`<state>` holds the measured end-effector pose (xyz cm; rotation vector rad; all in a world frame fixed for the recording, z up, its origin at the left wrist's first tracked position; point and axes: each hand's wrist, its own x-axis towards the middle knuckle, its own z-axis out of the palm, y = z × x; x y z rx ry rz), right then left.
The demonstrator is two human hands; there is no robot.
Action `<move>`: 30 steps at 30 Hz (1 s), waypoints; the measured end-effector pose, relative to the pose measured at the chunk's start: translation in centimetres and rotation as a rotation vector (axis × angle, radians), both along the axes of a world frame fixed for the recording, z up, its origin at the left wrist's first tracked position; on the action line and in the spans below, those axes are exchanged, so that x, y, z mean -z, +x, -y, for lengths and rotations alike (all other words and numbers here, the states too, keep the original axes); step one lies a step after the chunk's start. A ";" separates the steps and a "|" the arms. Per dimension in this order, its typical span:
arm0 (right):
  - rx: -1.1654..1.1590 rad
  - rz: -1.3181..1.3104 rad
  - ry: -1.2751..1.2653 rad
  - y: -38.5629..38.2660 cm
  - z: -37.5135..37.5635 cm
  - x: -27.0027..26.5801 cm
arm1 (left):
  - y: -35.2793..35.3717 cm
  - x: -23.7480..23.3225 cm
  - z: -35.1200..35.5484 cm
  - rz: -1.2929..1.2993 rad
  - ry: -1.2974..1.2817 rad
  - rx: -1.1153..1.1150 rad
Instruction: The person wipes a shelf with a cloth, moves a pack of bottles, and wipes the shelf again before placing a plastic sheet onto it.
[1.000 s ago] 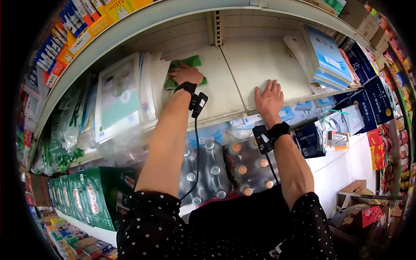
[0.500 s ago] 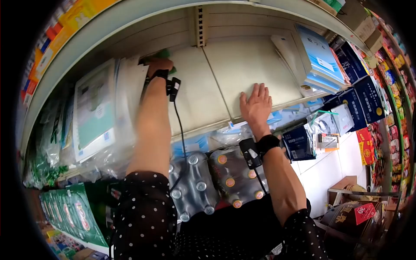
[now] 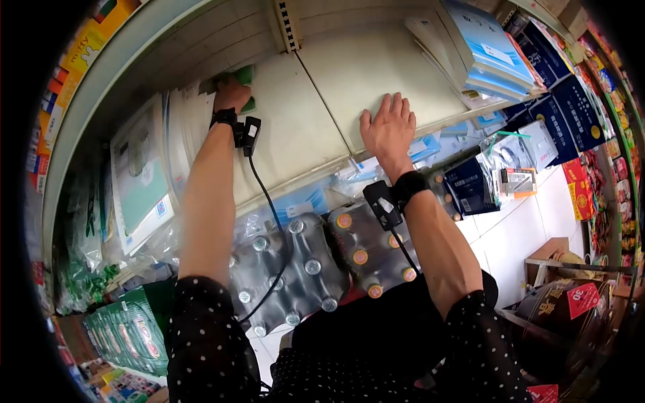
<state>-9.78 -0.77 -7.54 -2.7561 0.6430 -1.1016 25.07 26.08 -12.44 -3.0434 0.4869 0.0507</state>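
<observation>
My left hand is at the back left of a pale shelf board, closed over a green cloth pressed on the surface. Part of the cloth sticks out past the fingers, which are partly hidden. Just left of that hand stand papers and booklets in clear sleeves. My right hand lies flat near the shelf's front edge, fingers stretched out, holding nothing. Both wrists wear black bands with small cabled devices.
A stack of blue books stands at the shelf's right end. Below the front edge are shrink-wrapped bottles and dark blue packages. Green cartons sit low on the left. A slotted upright rises at the back.
The view has shifted, so the shelf sits higher and further left in it. My left hand still presses the cloth at the back left; my right hand stays flat on the shelf.
</observation>
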 end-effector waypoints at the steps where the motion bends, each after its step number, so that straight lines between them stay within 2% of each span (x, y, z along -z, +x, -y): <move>1: 0.001 -0.005 0.017 -0.1 -0.1 0.0 | -2.3 -1.4 0.4 0.038 -0.084 0.010; 2: 0.004 0.004 0.014 -0.2 -0.1 0.0 | -5.4 -3.3 1.0 0.074 -0.168 0.020; 3: 0.006 0.014 0.010 -0.2 -0.1 0.0 | -10.6 -7.5 2.6 -0.034 -0.283 0.008; 7: 0.031 0.028 -0.027 0.0 0.2 0.8 | -14.3 -8.9 3.9 -0.106 -0.392 0.470; 11: 0.053 0.007 -0.023 0.3 0.2 1.3 | -20.6 -10.4 5.4 -0.236 -0.391 0.765; 17: 0.038 -0.039 0.011 0.0 0.3 0.8 | -25.0 -10.3 5.5 -0.355 -0.423 1.152; 22: 0.058 -0.026 -0.073 0.0 0.3 1.0 | -25.6 -12.5 3.1 -0.367 -0.359 1.269; 24: 0.055 -0.038 -0.082 -0.2 0.4 0.7 | -25.5 -15.8 1.6 -0.469 -0.264 1.293; 26: 0.053 -0.043 -0.088 -0.2 0.2 0.4 | -25.9 -18.0 0.6 -0.596 -0.024 1.216; 27: 0.048 -0.036 -0.089 -0.2 0.2 0.3 | -26.1 -18.4 0.3 -0.655 0.099 1.174; 30: 0.046 -0.014 -0.108 -0.3 0.3 0.4 | -25.9 -17.8 -0.5 -0.664 0.081 1.200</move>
